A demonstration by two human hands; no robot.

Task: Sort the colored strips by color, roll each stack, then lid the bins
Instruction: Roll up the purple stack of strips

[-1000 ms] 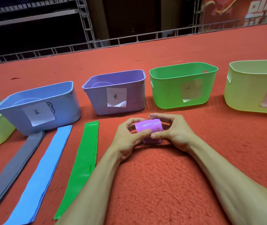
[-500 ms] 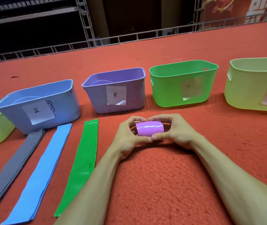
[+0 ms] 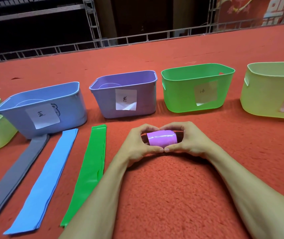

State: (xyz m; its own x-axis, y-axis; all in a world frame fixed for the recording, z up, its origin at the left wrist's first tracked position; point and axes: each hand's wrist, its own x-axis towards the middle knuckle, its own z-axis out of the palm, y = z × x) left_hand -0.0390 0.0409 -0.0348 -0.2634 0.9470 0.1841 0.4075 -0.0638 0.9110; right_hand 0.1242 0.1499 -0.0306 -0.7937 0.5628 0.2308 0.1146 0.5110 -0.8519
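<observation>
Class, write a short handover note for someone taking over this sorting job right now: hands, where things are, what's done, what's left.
Hands: left hand and right hand both hold the rolled purple plastic strip stack, one grip on each end.
Things: grey strip stack, blue strip stack and green strip stack lie flat, side by side, to its left. Blue plastic bin, purple plastic bin and green plastic bin stand unlidded behind.
Done: strips sorted; purple rolled.
Left: bin the purple roll, roll the other three stacks, lid the bins.

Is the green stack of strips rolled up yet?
No, the green strips lie flat on the carpet, while the left hand and right hand hold the purple roll.
</observation>
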